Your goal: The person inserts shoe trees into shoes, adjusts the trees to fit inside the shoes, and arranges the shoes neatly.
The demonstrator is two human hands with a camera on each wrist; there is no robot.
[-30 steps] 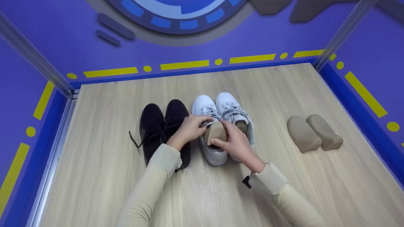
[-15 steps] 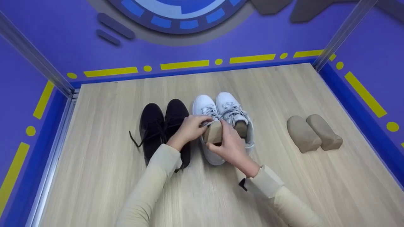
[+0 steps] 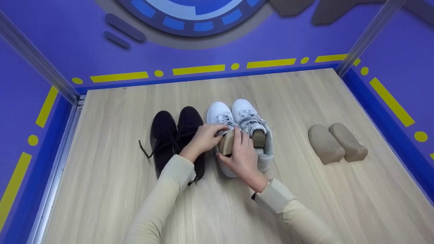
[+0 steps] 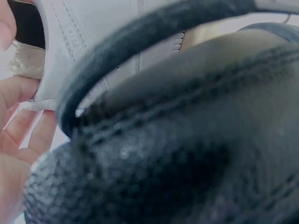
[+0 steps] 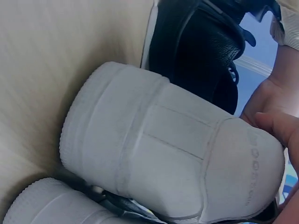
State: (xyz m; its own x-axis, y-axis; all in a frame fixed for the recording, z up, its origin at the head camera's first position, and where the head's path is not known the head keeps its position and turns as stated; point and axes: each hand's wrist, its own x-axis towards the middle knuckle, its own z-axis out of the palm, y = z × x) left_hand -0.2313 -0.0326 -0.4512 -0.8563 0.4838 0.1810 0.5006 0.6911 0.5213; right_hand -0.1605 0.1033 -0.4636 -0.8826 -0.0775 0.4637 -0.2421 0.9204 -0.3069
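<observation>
Left hand (image 3: 202, 138) pinches the white shoe (image 3: 218, 110), right hand (image 3: 242, 154) curls fingers round the brown block (image 3: 225, 144), so slide it gently.

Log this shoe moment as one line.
left hand: holds left white shoe at opening; right hand: holds its tan insert; right white shoe: insert inside; black shoes: left; loose inserts: on table, right

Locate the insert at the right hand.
In the head view, the insert sits in the opening of the left white shoe, between the left hand and right hand.
</observation>
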